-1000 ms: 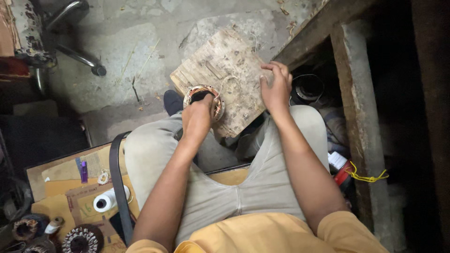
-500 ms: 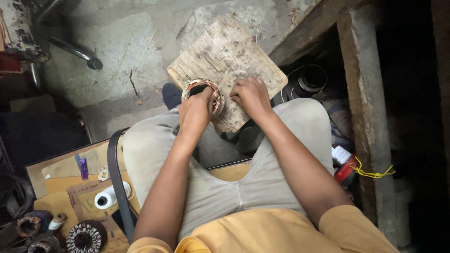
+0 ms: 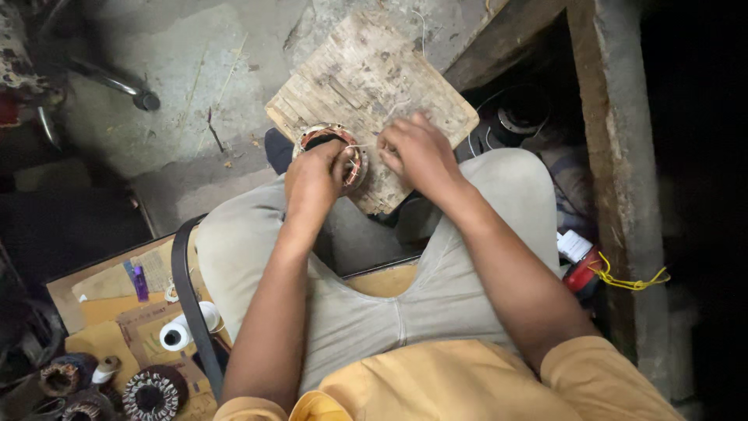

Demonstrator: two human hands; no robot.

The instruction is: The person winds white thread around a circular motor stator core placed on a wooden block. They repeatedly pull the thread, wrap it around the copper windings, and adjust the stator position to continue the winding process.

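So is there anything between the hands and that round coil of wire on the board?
Nothing visible. The left hand already grips the wound coil ring on the wooden board; the right hand rests on the board just beside it.

Wooden board (image 3: pixel 366 78) rests across the knees. Wound coil ring (image 3: pixel 336 148) on board, under left hand (image 3: pixel 314 178); right hand (image 3: pixel 417 152) just beside it. Tape roll (image 3: pixel 175 335) on floor, left.
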